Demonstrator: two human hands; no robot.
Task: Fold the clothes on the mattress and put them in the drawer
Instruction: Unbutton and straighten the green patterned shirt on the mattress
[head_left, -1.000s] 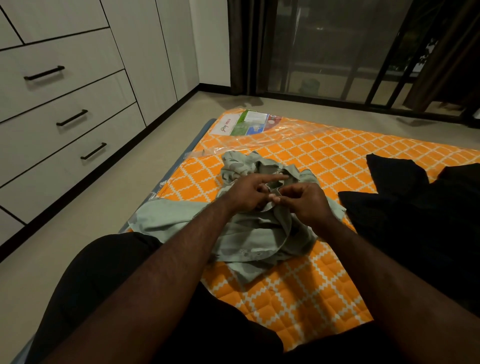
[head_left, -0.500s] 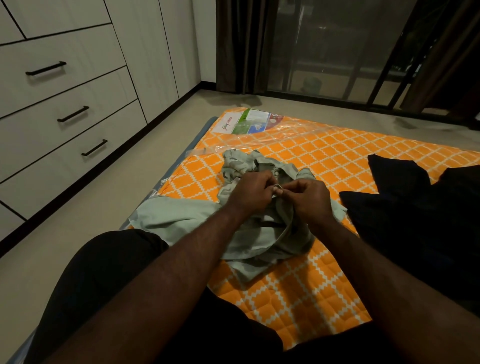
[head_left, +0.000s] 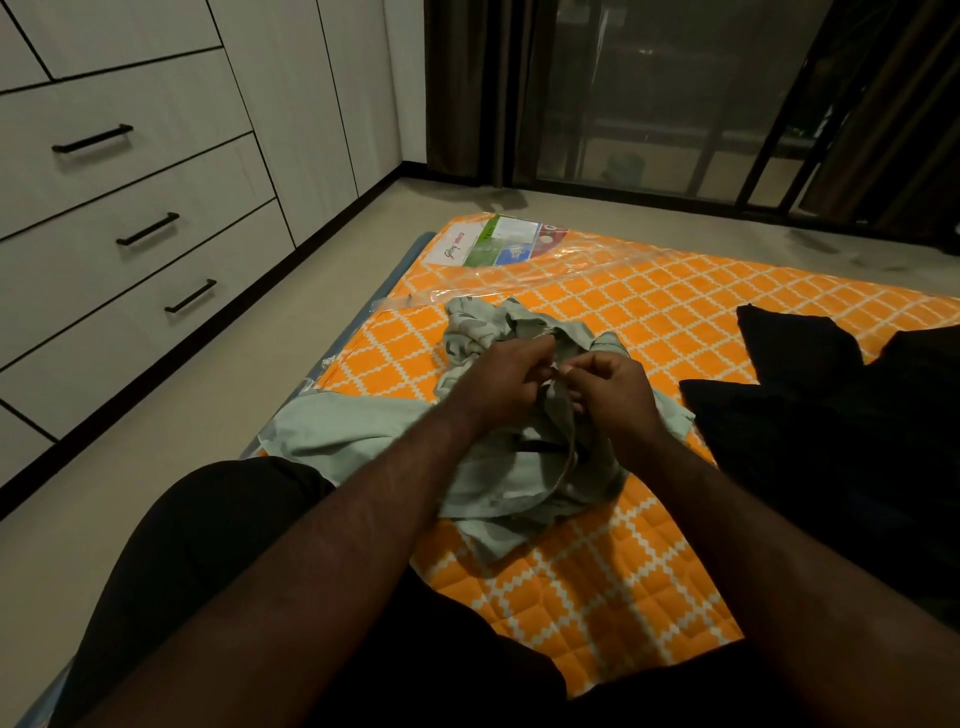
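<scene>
At the near edge: a person sits with dark-clothed legs (head_left: 218, 571) on a corner of the orange quilted mattress (head_left: 649, 571), both forearms reaching forward
Left hand (head_left: 498, 384): fingers curled, pinching a fold of the pale green shirt (head_left: 498, 483) near its middle
Right hand (head_left: 608, 395): thumb and fingers pinching the same strip of cloth, fingertips meeting the other hand's
Shirt: crumpled on the mattress just ahead of the knees, one part reaching past the left edge; not yet folded
Handling: looks light, soft and limp, likely to sag from a single pinch; I'd take it by the shoulders or collar, then smooth it flat
Black garment (head_left: 831, 431): heaped just beside the shirt, on the right
Drawers (head_left: 156, 270): along the left wall, all closed, well apart from the shirt
Far end: clear plastic wrap (head_left: 519, 283) and a printed label (head_left: 493, 248), dark glass door (head_left: 649, 104) beyond
</scene>
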